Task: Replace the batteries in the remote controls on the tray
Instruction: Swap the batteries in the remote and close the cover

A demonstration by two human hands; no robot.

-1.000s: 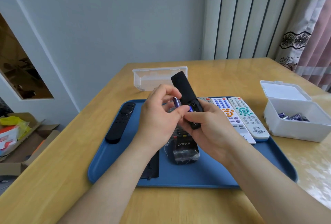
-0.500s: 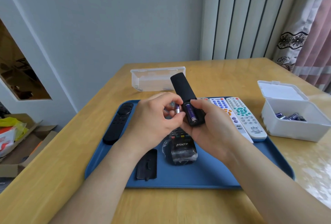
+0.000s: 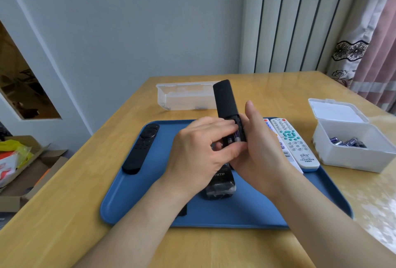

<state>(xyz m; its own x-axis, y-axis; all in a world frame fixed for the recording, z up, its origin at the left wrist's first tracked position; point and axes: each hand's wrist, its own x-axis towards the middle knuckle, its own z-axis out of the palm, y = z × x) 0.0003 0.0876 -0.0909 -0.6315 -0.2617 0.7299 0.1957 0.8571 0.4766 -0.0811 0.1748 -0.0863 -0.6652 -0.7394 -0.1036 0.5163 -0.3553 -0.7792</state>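
The black remote hangs over the middle of the tray with its back to the camera. Its open battery compartment sits at the lower end, between the two hands. The long axis stands steeply and leans away, so the closed top points up toward the tray's far edge and the open end points down at the tray's centre.

The right hand holds it from the tray's right side, palm against its edge and thumb straight up; its fingers are hidden behind. The left hand reaches in from the tray's left side and pinches the lower end, fingers across the compartment and thumb closing beneath. A purple battery shows just past its fingertips, lying along the remote's axis; I cannot tell whether it is fully seated.

The left hand is nearer the compartment, so I judge that pressing the battery home falls to it.

A slim black remote lies at the tray's left and a white remote at its right. A box of batteries stands on the worktop beyond the tray's right edge.
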